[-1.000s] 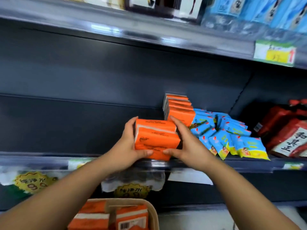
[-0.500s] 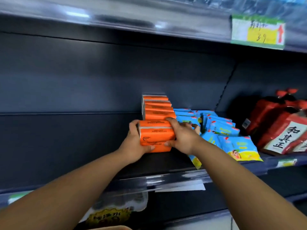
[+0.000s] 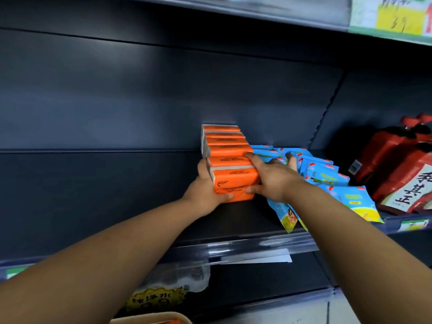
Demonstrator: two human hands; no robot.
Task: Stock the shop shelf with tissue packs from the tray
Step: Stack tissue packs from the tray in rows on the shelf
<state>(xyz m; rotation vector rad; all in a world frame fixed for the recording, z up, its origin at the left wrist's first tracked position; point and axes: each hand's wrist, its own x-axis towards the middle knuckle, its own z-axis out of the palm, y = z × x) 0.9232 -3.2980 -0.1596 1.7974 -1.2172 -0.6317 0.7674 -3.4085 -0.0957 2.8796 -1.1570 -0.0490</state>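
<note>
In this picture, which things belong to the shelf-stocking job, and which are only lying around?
Belong to the job:
- held orange tissue packs
- row of orange tissue packs behind them
- shelf
- tray, only its rim showing at the bottom edge

Just lying about:
- blue packets
- red packages
- yellow price tag
- wrapped water bottles on the level below

The two nearest orange tissue packs carry "COTTON TISSUE" in dark print on their top faces, upside down from this side. The smaller lines on the front are too fine to read. The white label of a red package reads 和其正. A price tag at top right shows a handwritten 39. A yellow sticker low in view seems to read 纯净水, blurred.
</note>
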